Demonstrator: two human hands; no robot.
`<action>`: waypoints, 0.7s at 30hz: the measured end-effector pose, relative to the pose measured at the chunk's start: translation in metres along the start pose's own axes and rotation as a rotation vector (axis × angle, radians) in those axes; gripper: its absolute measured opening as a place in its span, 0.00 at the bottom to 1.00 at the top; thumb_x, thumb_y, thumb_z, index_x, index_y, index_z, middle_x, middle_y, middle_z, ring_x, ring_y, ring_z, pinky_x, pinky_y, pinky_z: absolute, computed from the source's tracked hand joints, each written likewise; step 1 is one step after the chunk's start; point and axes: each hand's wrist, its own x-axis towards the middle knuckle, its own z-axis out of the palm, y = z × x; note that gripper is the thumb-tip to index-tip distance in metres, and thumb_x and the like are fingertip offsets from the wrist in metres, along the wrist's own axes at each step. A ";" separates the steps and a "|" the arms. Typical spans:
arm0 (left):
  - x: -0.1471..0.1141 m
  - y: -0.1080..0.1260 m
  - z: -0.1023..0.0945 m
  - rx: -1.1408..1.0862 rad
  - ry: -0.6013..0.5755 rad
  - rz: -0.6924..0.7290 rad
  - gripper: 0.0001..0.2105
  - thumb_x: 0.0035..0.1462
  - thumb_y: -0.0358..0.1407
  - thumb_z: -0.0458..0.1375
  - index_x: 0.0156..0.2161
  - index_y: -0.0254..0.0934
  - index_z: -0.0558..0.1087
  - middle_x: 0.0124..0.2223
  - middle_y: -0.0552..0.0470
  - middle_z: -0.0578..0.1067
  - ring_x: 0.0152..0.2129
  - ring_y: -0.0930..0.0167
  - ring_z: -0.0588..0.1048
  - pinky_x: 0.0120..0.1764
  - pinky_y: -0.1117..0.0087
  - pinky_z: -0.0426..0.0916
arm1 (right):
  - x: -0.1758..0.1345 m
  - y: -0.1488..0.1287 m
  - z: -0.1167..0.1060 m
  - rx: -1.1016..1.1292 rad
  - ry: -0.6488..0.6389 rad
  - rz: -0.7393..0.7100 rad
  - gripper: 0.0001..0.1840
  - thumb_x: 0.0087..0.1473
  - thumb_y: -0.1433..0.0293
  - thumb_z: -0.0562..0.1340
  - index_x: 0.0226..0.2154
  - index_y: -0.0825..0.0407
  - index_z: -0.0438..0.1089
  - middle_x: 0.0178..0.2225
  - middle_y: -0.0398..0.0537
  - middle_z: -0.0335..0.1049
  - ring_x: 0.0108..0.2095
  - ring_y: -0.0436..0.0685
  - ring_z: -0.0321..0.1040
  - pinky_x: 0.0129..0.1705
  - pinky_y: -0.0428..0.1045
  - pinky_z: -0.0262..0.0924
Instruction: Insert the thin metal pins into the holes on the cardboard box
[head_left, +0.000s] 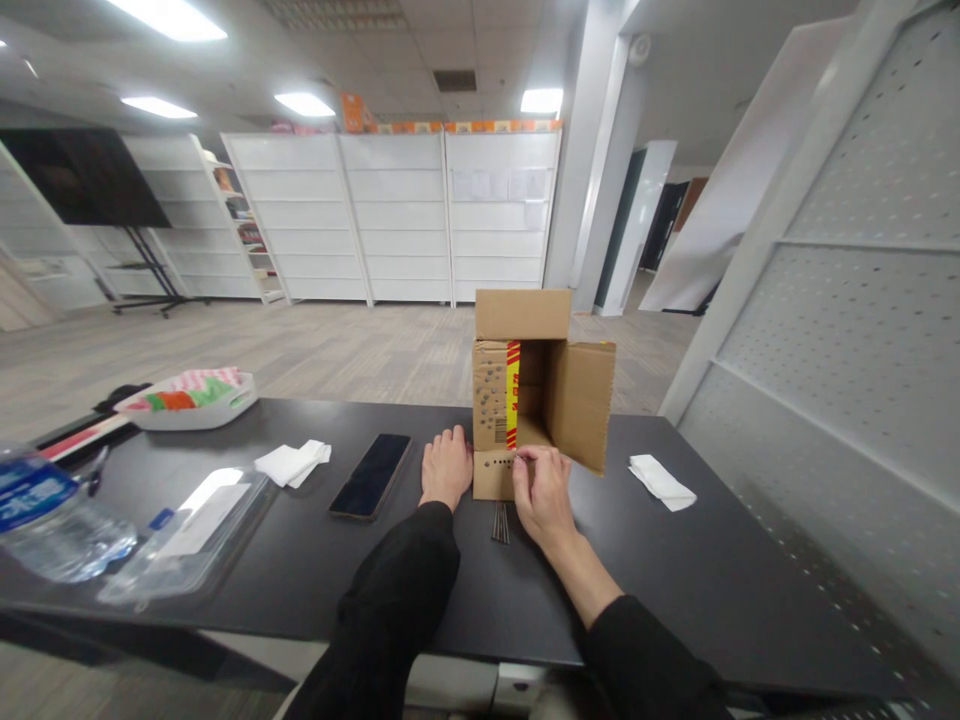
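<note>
A cardboard box (pixel 491 400) stands on the dark table with its flaps open, its opening facing me. Yellow and red tape (pixel 513 395) runs down its front, and dark round spots dot the cardboard left of the tape. The lower flap (pixel 491 485) hangs towards me with a row of small dark dots. My left hand (pixel 448 468) lies on the table against the box's left side, fingers extended. At the lower flap, my right hand (pixel 544 490) has thumb and fingertips pinched together; what is between them is too small to make out. Several thin metal nails or pins (pixel 500 523) lie below the flap.
Left of my hands lie a phone (pixel 371 477), folded tissue (pixel 292 462), a clear plastic case (pixel 195 540), a water bottle (pixel 60 515) and a white basket (pixel 244 397). Another tissue (pixel 662 482) lies right. A perforated panel (pixel 847 300) borders the table's right side.
</note>
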 end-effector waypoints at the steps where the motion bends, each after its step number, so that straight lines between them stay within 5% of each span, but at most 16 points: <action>1: 0.000 0.000 0.000 -0.001 -0.001 -0.002 0.14 0.67 0.37 0.44 0.48 0.34 0.68 0.46 0.40 0.75 0.46 0.60 0.73 0.46 0.61 0.63 | 0.000 0.001 0.000 0.007 0.003 -0.004 0.08 0.65 0.69 0.52 0.41 0.52 0.65 0.38 0.51 0.72 0.41 0.60 0.65 0.46 0.55 0.54; 12: 0.001 0.000 0.002 -0.009 0.005 -0.006 0.12 0.66 0.36 0.45 0.47 0.35 0.68 0.47 0.41 0.75 0.46 0.61 0.73 0.47 0.61 0.63 | -0.001 0.003 -0.009 0.053 -0.009 0.032 0.13 0.66 0.69 0.53 0.49 0.52 0.68 0.41 0.53 0.74 0.40 0.60 0.68 0.45 0.56 0.58; 21: 0.001 0.001 -0.002 -0.015 -0.022 -0.014 0.13 0.67 0.36 0.44 0.48 0.35 0.68 0.47 0.40 0.75 0.47 0.61 0.73 0.48 0.61 0.63 | 0.001 -0.003 -0.025 0.162 -0.008 0.031 0.10 0.65 0.69 0.55 0.42 0.50 0.72 0.38 0.51 0.76 0.39 0.59 0.70 0.44 0.56 0.62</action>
